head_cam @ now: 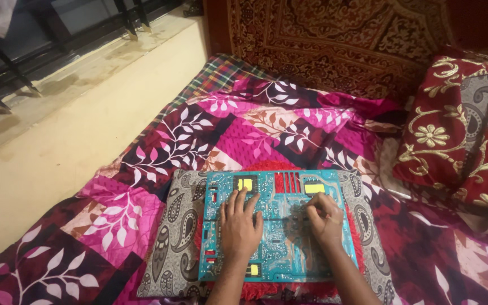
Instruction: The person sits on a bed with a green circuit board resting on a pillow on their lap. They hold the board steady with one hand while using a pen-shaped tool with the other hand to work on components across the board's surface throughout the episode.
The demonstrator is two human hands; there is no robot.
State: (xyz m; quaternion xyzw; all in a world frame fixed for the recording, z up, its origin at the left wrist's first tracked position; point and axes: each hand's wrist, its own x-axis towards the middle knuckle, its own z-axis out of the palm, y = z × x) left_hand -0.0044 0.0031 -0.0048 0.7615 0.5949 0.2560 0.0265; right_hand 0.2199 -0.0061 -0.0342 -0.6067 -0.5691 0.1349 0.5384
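A light-blue circuit board with yellow and red parts lies flat on a grey paisley cushion. My left hand rests palm down on the board's left half, fingers spread toward a yellow component. My right hand sits on the board's right half with its fingers curled and pinched together near the board's surface. Whether something small is held in those fingers cannot be told.
A pink and maroon leaf-patterned bedspread covers the bed. A red and gold cushion leans at the right. A patterned maroon cloth hangs at the back. A pale ledge runs along the left.
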